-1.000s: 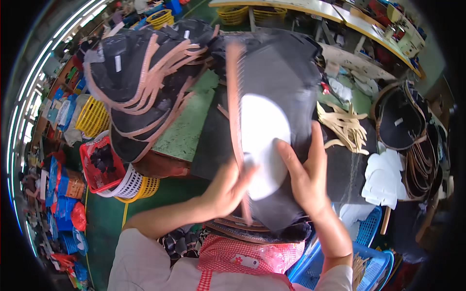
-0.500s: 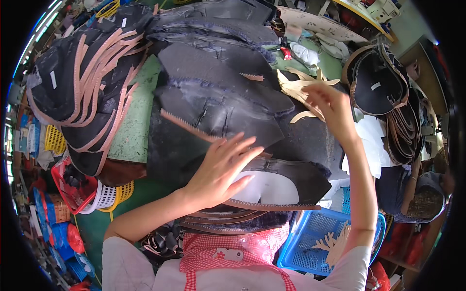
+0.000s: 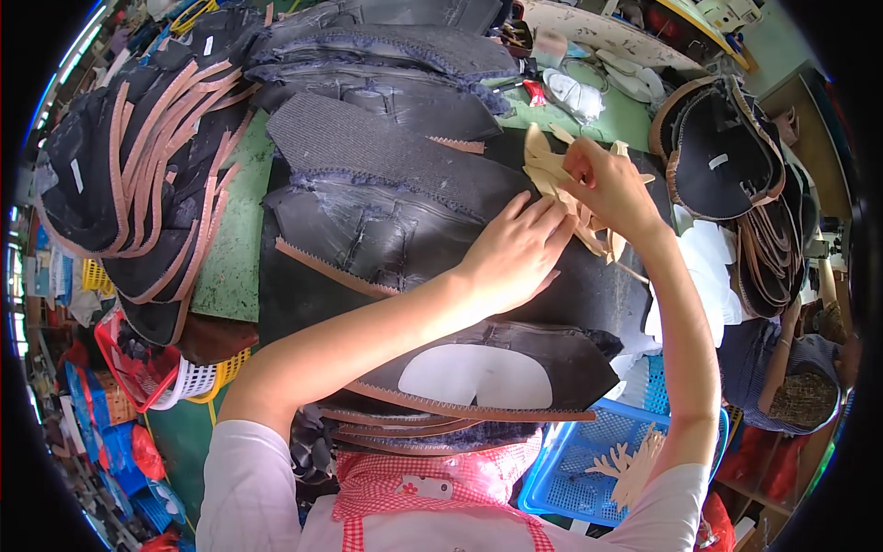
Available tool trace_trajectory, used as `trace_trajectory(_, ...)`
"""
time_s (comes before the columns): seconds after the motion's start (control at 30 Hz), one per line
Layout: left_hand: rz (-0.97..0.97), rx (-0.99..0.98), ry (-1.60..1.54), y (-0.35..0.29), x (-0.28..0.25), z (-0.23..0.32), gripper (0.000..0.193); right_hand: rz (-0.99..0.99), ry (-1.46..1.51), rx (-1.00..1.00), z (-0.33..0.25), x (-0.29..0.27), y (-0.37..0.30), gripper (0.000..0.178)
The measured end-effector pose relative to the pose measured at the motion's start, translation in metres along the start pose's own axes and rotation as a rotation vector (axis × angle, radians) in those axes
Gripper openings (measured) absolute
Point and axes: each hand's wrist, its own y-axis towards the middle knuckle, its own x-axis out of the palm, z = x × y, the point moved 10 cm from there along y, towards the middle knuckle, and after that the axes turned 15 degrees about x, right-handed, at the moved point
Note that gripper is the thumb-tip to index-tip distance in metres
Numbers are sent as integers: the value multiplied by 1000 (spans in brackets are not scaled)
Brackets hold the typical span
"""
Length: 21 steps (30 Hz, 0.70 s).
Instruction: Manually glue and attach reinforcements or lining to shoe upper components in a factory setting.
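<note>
Change since earlier frames: both hands shifted up and right, off the white patch and onto the tan pieces at the far side of the dark sheet; reads as one panel finished and trim pieces being picked for the next.

Head view, left hand [image 3: 515, 253]: lies palm down on the dark leather sheet [image 3: 386, 230], fingers [image 3: 538, 213] together and flat, tips touching the edge of the tan pile; gripping nothing.

Head view, right hand [image 3: 612, 184]: fingers pinched on one tan cut-out piece [image 3: 543, 166], lifting it from the heap of tan cut-outs [image 3: 598, 239] just beside the left fingertips.

Head view, near panel: dark panel with white oval patch [image 3: 478, 373] and tan zigzag edging lies close to the body, below the left forearm, untouched by either hand.

Head view, worktop [image 3: 230, 267]: green, mostly buried; bare strip shows left of the dark sheet.

Head view, stacks: dark panels with tan trim [image 3: 138, 184] piled at left; more grey and dark sheets [image 3: 386, 55] layered at the top; round dark pieces with tan rims [image 3: 727, 166] stacked at right, white cut shapes [image 3: 708, 267] below them.

Head view, baskets: blue basket [image 3: 598, 460] at lower right holding a few tan cut-outs; red and white baskets [image 3: 147, 368] at lower left.

Head view, room: crowded workshop, floor at left cluttered with bags and crates; another person [image 3: 791, 368] sits at far right, hands not on this worktop.
</note>
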Motion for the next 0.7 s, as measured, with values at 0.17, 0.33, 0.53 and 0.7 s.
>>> trace_trajectory(0.17,3,-12,-15,-1,1,-1,68,-191,259,38,10,2,3,19)
trace_trajectory(0.33,14,-25,-41,3,2,-1,66,-435,734,150,48,-9,1,18)
trace_trajectory(0.53,40,-28,-21,1,2,-1,63,-46,1633,56,94,-87,-9,20)
trace_trajectory(0.7,22,-43,-24,2,4,-5,62,-98,1823,-189,143,-142,-32,18)
